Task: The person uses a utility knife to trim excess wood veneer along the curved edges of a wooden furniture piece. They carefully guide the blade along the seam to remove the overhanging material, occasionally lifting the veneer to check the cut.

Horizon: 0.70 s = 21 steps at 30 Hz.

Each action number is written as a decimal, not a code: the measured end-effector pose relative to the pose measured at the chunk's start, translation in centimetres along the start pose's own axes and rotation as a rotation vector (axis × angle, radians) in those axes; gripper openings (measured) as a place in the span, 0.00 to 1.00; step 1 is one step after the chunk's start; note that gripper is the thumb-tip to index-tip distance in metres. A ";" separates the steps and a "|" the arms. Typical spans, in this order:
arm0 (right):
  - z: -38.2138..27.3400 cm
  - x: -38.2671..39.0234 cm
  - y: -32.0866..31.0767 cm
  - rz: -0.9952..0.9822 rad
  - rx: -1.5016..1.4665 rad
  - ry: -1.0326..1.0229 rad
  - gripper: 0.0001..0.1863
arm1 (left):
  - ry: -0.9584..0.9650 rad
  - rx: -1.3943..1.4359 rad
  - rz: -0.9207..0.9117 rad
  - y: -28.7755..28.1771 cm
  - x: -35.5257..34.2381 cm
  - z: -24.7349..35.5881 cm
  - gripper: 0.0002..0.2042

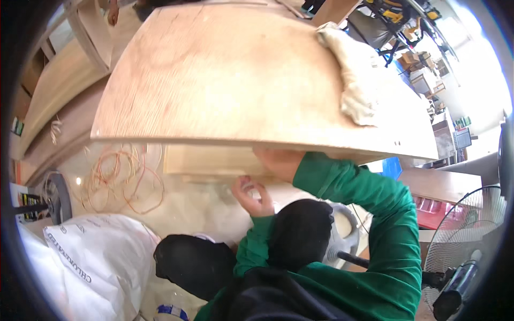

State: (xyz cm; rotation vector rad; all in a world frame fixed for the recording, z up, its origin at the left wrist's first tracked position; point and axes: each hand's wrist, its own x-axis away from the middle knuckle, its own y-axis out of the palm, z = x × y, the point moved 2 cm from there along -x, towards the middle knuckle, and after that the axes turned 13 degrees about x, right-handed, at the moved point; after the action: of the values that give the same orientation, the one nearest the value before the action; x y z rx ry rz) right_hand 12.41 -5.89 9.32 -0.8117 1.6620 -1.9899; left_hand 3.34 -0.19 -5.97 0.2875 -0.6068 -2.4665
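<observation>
A large, pale wooden panel (225,75) lies flat in front of me at about knee height. Under its near edge reaches my right hand (281,162); the fingers are hidden by the panel and blurred. My left hand (252,198) is just below that edge, palm up, with curled fingers around a small pale thing I cannot make out. On the panel's right part rests a crumpled cream cloth (353,80). Beneath the panel, a lighter wooden board (209,160) shows near the floor.
A white printed sack (101,262) bulges at the lower left. Orange cable (115,176) lies looped on the floor. A caged fan (466,235) stands close on my right. Curved wooden parts (64,107) lie at the far left, near another person's hand (113,13).
</observation>
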 end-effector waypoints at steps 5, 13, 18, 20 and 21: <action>-1.3 0.4 -2.0 -0.041 -0.178 -0.017 0.09 | 0.465 -0.555 -0.147 0.2 -0.1 1.4 0.12; -2.5 2.4 -2.7 0.079 -0.577 -0.205 0.16 | 0.498 -0.718 -0.279 -1.5 -1.8 0.7 0.14; -2.0 2.7 -2.7 0.089 -0.528 -0.224 0.15 | 0.520 -0.765 -0.315 -1.5 -2.1 1.7 0.13; -1.9 2.7 -3.0 0.079 -0.512 -0.244 0.14 | 0.493 -0.780 -0.328 -1.6 -2.2 1.6 0.13; -2.1 2.7 -3.0 0.080 -0.516 -0.259 0.14 | 0.439 -0.798 -0.345 -1.8 -2.5 1.3 0.13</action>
State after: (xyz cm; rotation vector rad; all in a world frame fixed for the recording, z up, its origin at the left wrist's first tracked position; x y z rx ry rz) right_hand 9.20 -5.53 12.46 -1.1018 2.0320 -1.3416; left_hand 4.02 3.04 -5.59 0.6091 0.6518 -2.6085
